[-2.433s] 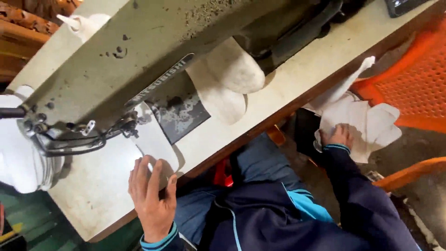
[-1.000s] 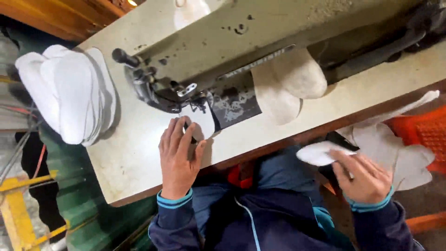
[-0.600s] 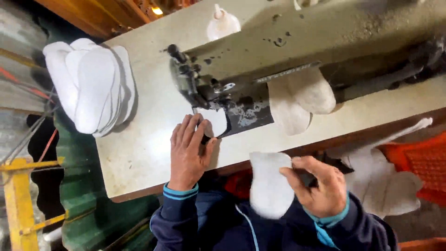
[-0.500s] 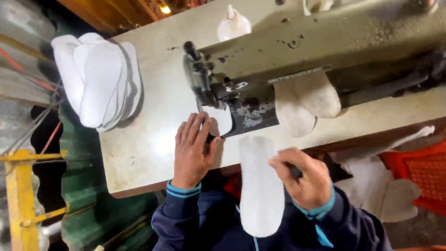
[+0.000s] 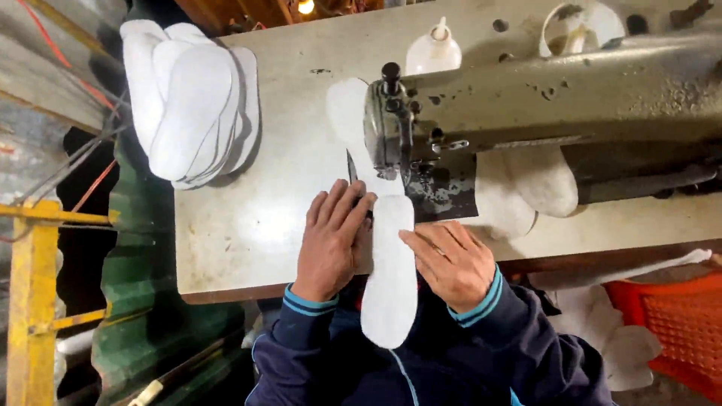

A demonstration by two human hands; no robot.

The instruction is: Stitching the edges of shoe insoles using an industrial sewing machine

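A white insole-shaped piece (image 5: 391, 271) lies lengthwise from my lap up to the needle area of a grey sewing machine (image 5: 541, 105). My left hand (image 5: 331, 240) lies flat on the table to the left of the piece, fingers spread, touching its edge near a small dark tool (image 5: 352, 169). My right hand (image 5: 451, 259) presses flat on the piece's right edge. Another white piece (image 5: 347, 120) lies beyond the machine head.
A stack of white insole pieces (image 5: 192, 105) sits at the table's far left corner. More white pieces (image 5: 526, 188) lie under the machine arm. A white oil bottle (image 5: 432, 49) stands at the back. An orange crate (image 5: 677, 331) with white pieces (image 5: 609, 338) is at right.
My right hand lifted a white piece from beside the orange crate and laid it on the table at the needle. My left hand stayed by the needle. The view swung left.
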